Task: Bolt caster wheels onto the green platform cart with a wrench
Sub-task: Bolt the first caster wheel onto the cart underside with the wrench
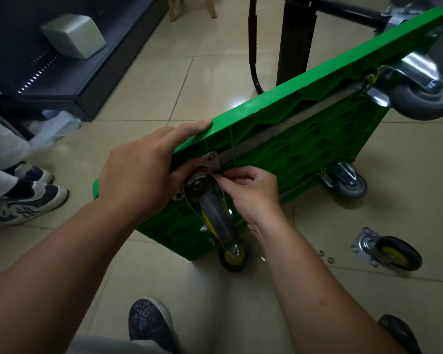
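Note:
The green platform cart [304, 139] stands on its side edge on the tiled floor, its ribbed underside facing right. My left hand [143, 169] grips its near upper edge, fingers laid along the rim. A caster wheel [215, 213] with a yellow hub sits against the near corner of the underside. My right hand [251, 192] pinches something small at that caster's mounting plate; what it is stays hidden. Two grey casters, one large [425, 98] and one small [351, 185], sit at the far end. No wrench is visible.
A loose caster [391, 251] lies on the floor at the right, with small washers [326, 256] beside it. Another wheel [234, 256] shows under the cart's lower corner. The black cart handle [253, 47] stands behind. Another person's sneakers [28, 200] are at left; my shoes are below.

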